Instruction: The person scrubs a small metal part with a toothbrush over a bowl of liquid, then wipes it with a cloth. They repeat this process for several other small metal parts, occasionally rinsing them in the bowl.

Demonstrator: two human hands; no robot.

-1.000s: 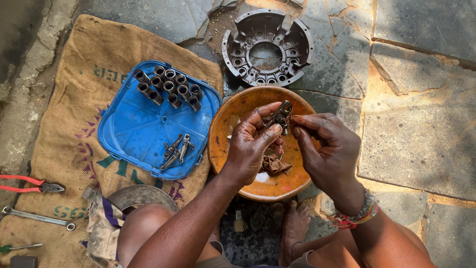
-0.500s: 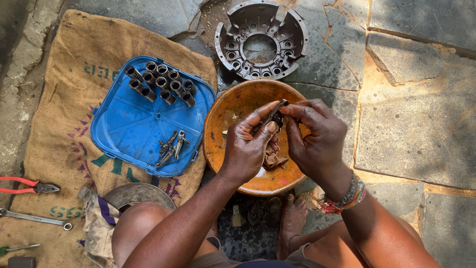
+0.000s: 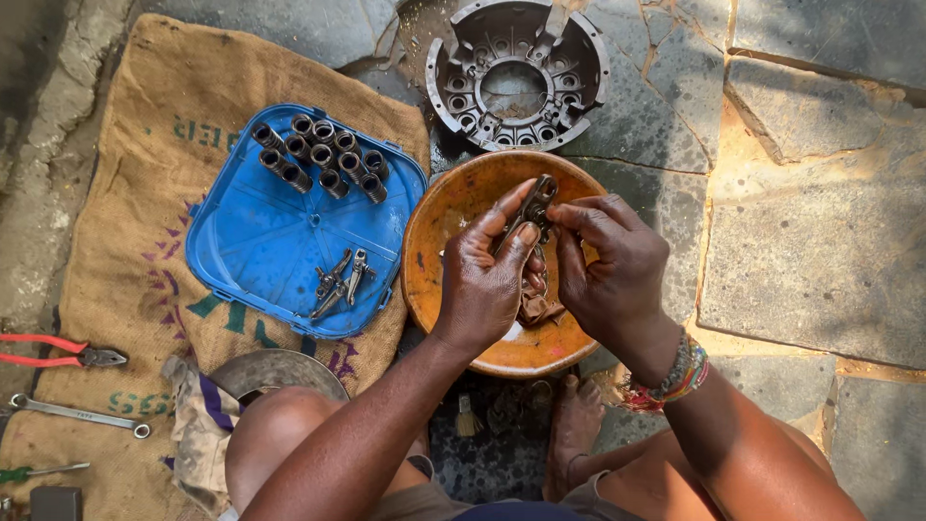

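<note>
Lever part (image 3: pixel 536 205), small, dark and oily, sits centre frame over orange bowl (image 3: pixel 453 217), pinched by left hand (image 3: pixel 487 280) and right hand (image 3: pixel 612 265). Slip risk: oily metal (would likely drop into bowl).

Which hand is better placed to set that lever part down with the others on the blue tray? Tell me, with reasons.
Left, probably. The left hand pinches the metal lever part and lies nearer the blue tray, where similar pieces lie. The right hand sits on the far side, above the orange bowl.
</note>
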